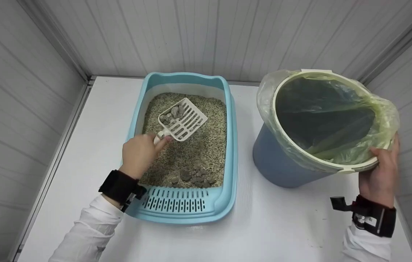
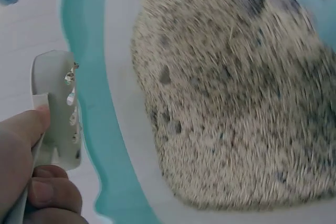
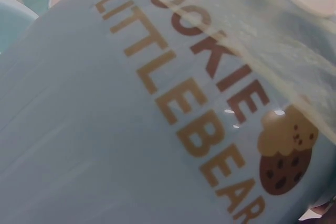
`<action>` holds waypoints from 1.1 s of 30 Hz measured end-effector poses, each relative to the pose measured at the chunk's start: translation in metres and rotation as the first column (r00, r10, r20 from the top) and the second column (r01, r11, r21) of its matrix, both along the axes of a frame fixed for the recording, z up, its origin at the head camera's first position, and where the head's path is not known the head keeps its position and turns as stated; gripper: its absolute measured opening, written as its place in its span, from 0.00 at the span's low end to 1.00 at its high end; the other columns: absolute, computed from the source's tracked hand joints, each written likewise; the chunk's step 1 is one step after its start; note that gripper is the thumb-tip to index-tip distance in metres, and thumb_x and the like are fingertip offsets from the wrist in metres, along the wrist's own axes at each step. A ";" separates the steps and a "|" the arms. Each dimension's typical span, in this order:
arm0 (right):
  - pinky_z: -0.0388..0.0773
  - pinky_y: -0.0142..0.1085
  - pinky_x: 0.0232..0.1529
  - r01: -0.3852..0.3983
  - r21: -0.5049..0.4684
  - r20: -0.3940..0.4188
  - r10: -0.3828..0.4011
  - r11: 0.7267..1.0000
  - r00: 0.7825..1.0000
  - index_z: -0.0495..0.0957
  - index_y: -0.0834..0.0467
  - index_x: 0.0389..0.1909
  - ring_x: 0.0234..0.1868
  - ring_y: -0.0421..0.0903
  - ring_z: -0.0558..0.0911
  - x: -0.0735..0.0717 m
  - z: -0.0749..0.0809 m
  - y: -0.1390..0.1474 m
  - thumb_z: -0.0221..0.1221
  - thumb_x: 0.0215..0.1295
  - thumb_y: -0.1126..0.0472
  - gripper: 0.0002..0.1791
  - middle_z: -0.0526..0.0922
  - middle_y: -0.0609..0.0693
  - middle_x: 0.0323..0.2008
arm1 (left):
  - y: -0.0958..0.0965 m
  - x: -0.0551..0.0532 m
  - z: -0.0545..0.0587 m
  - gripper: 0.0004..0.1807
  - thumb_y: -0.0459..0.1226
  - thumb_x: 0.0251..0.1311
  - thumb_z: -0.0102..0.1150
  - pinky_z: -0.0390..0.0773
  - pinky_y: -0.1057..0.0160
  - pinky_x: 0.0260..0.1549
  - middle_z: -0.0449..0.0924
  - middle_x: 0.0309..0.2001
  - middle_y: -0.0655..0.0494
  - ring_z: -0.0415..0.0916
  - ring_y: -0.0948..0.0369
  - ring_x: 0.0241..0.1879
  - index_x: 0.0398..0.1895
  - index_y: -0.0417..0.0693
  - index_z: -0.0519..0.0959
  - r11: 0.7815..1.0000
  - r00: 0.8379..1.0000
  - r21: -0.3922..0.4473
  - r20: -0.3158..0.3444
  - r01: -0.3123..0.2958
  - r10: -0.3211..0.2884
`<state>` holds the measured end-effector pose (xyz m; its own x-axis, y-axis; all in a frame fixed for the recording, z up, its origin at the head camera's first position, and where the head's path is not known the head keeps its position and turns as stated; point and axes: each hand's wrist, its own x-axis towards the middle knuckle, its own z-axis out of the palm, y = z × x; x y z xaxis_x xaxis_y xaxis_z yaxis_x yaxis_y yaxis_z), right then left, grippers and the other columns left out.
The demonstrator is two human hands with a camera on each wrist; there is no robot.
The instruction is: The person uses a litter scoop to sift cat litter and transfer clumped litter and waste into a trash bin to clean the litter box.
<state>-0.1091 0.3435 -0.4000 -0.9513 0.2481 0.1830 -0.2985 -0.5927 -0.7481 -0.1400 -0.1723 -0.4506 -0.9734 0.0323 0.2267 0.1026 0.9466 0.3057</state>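
Note:
My left hand (image 1: 138, 154) grips the handle of a white slotted litter scoop (image 1: 187, 123), which carries several grey clumps (image 1: 172, 113) over the litter. Below it is a light blue litter box (image 1: 230, 174) filled with tan pellet litter (image 1: 176, 156). In the left wrist view the scoop (image 2: 55, 87) shows side-on, with thumb and curled fingers round its handle. My right hand (image 1: 382, 171) holds the near right rim of a blue trash bin (image 1: 278, 163), thumb over the rim on its pale yellow bag (image 1: 387, 112). The bin leans toward that hand.
More dark clumps (image 1: 196, 177) lie on the litter near the box's slotted front ledge (image 1: 176, 200). Both containers stand on a white table (image 1: 278, 225). Grey panelled walls (image 1: 198, 36) close in the back and sides. Lettering (image 3: 173, 103) and a bear picture mark the bin.

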 end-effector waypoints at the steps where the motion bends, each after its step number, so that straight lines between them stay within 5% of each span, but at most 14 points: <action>1: 0.45 0.40 0.71 0.001 0.005 0.002 -0.001 1.000 1.000 0.54 0.47 0.71 0.73 0.51 0.49 0.000 0.000 0.000 0.36 0.62 0.79 0.38 0.52 0.52 0.72 | 0.000 0.000 -0.001 0.30 0.60 0.60 0.52 0.51 0.63 0.11 0.53 0.09 0.59 0.53 0.61 0.09 0.10 0.51 0.59 0.999 0.999 -0.043 -0.054 -0.001 -0.001; 4: 0.46 0.41 0.70 0.001 0.014 0.005 -0.001 1.000 1.000 0.54 0.47 0.71 0.73 0.52 0.48 0.000 -0.001 0.000 0.36 0.62 0.79 0.38 0.52 0.52 0.72 | 0.000 0.000 -0.003 0.30 0.59 0.59 0.55 0.56 0.61 0.07 0.55 0.08 0.58 0.56 0.60 0.08 0.11 0.50 0.61 0.992 0.987 -0.123 -0.158 -0.010 -0.009; 8: 0.48 0.40 0.70 -0.002 0.008 0.001 0.002 1.000 1.000 0.54 0.47 0.71 0.73 0.52 0.48 0.000 -0.001 0.000 0.36 0.62 0.79 0.38 0.52 0.53 0.72 | 0.001 0.001 -0.003 0.30 0.59 0.58 0.55 0.62 0.58 0.06 0.58 0.08 0.57 0.59 0.59 0.07 0.13 0.47 0.63 0.984 0.976 -0.175 -0.215 -0.020 -0.019; 20: 0.44 0.41 0.71 0.020 -0.011 -0.003 -0.020 1.000 1.000 0.55 0.49 0.70 0.73 0.52 0.49 -0.001 -0.002 0.000 0.37 0.61 0.79 0.38 0.53 0.53 0.72 | 0.003 0.002 0.001 0.28 0.58 0.58 0.57 0.66 0.55 0.08 0.60 0.07 0.56 0.61 0.58 0.08 0.14 0.47 0.65 0.992 0.978 -0.126 -0.208 -0.018 -0.008; 26: 0.44 0.41 0.71 0.015 -0.004 0.002 -0.015 1.000 1.000 0.55 0.49 0.70 0.73 0.52 0.49 0.000 0.000 0.000 0.37 0.61 0.79 0.37 0.52 0.53 0.72 | 0.004 0.003 0.009 0.29 0.59 0.58 0.56 0.64 0.56 0.09 0.59 0.08 0.57 0.62 0.57 0.09 0.11 0.50 0.63 0.999 0.991 -0.050 -0.131 -0.015 0.009; 33: 0.44 0.41 0.71 0.021 0.008 0.011 -0.022 1.000 1.000 0.55 0.48 0.70 0.73 0.52 0.49 0.001 0.000 -0.002 0.37 0.61 0.79 0.38 0.53 0.53 0.72 | 0.005 0.005 0.022 0.31 0.60 0.61 0.50 0.54 0.63 0.12 0.53 0.11 0.61 0.54 0.61 0.12 0.10 0.52 0.58 0.997 0.996 0.074 0.089 -0.015 0.008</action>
